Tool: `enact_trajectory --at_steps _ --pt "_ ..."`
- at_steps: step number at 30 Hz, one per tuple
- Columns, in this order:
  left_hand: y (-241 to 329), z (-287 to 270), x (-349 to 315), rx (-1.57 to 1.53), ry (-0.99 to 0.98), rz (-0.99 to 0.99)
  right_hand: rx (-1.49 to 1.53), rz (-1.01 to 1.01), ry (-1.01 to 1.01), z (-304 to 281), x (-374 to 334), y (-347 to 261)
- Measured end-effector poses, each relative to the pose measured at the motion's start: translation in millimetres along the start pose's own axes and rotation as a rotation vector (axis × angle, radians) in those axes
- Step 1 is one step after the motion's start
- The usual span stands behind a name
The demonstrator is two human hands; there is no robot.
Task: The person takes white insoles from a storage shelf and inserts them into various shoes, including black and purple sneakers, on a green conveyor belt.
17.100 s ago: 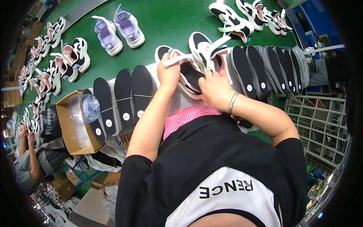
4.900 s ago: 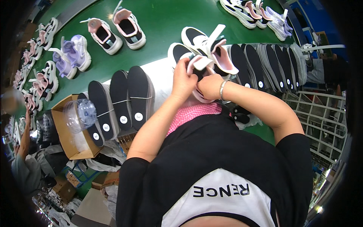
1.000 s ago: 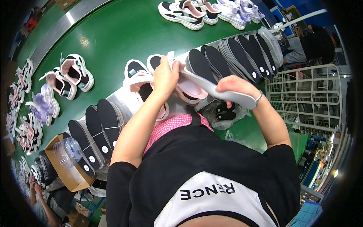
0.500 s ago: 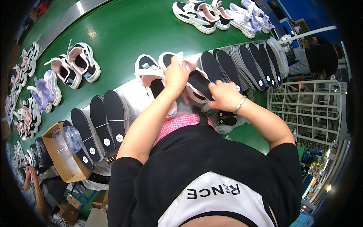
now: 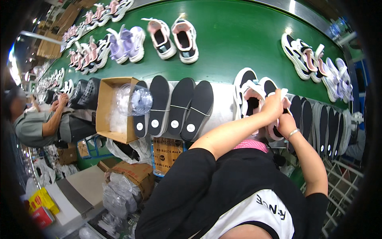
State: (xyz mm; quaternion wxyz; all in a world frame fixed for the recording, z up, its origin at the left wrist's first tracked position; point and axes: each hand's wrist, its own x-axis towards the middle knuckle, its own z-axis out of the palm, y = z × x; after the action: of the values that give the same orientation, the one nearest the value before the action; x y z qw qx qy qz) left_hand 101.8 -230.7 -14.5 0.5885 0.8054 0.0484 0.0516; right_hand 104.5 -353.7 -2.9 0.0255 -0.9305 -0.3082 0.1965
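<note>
- A person's two bare hands are working at one black, white and pink shoe point(image 5: 268, 85), which is lying at the near edge of a green table point(image 5: 234, 44), in front of the waist
- The shoe's long axis is running away from the body, its heel facing the person and its toe pointing to the far side, leaning slightly left
- The left hand point(image 5: 273, 105) is crossing over the middle of the shoe and appears to be pinching a white strap point(image 5: 284, 93), so the shoe is lying directly beneath it
- The right hand point(image 5: 287, 125) is sitting nearer the heel, at the right side of the opening; the shoe is lying to its left and ahead, and whether the fingers are gripping anything cannot be told
- A matching shoe point(image 5: 241, 92) is standing just to the left, pointing the same way
- Black insoles point(image 5: 181, 104) are lying farther left, beside an open cardboard box point(image 5: 106, 104), and more insole stacks point(image 5: 319, 123) are waiting just right of the hands
</note>
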Motion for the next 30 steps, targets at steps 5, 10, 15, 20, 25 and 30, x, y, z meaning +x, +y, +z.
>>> enact_trajectory --at_steps 5,10,15,20,25,30 --pt "-2.4 -2.9 11.1 -0.011 -0.055 -0.092 -0.004 0.054 -0.384 -32.7 16.6 -19.8" --pt "0.6 -11.0 12.7 0.083 -0.035 0.022 -0.262 0.092 -0.301 -11.3 24.4 -12.2" --pt "0.7 -11.9 11.0 0.103 -0.089 0.042 -0.357 0.065 -0.304 -25.9 11.5 -16.5" --pt "7.5 -13.1 5.5 0.177 -0.051 0.071 -0.138 0.035 -0.309 -25.5 -5.3 -11.5" --pt "6.1 -11.2 3.8 0.204 -0.016 0.083 -0.071 0.129 -0.519 -39.6 -29.6 -17.8" --pt "11.4 -10.2 -0.4 0.197 -0.011 0.059 -0.097 0.120 -0.517 -34.2 -31.8 -10.1"
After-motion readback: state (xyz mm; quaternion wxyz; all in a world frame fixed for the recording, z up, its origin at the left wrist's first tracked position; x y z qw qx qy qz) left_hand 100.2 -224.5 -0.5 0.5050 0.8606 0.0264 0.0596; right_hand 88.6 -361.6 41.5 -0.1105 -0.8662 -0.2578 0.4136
